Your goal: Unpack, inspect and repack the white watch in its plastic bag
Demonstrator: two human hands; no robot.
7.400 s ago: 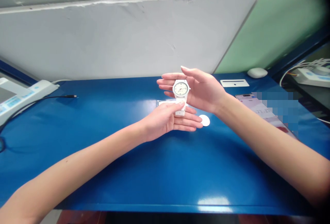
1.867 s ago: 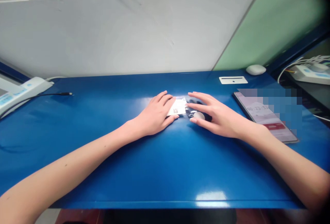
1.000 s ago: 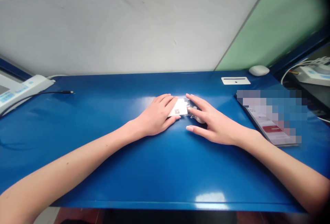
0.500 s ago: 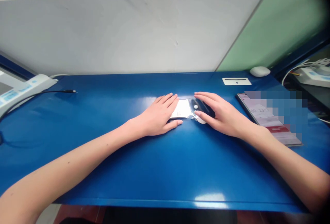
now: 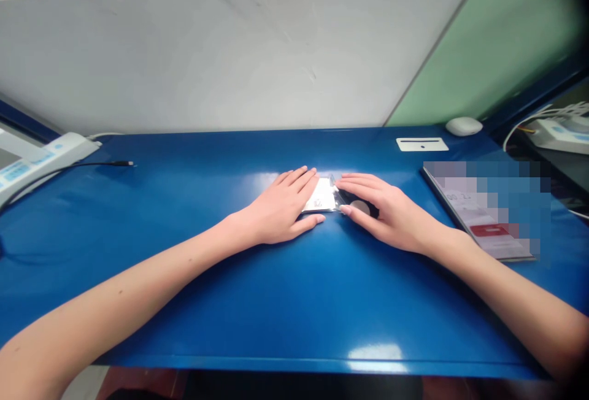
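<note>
A small flat white packet (image 5: 324, 196) with a dark printed mark lies on the blue table, with shiny clear film around it. My left hand (image 5: 288, 207) rests flat across its left part, fingers stretched and thumb along the near side. At the packet's right end my right hand (image 5: 384, 207) curves over the clear plastic film (image 5: 338, 199). Its fingertips touch the film's far edge and its thumb the near edge. In the dark space under the right palm shows a pale round spot (image 5: 359, 207), which I cannot make out.
A phone (image 5: 488, 222), partly blurred, lies right of my right hand. Behind are a white slotted card (image 5: 422, 144) and a white mouse-like object (image 5: 464, 126). At left are a power strip (image 5: 50, 154) and a black cable (image 5: 87, 167). A grey panel (image 5: 230, 56) stands behind the table.
My right hand has shifted slightly left, bringing its fingertips and the film's end closer to the white packet. My left hand stays flat in place.
</note>
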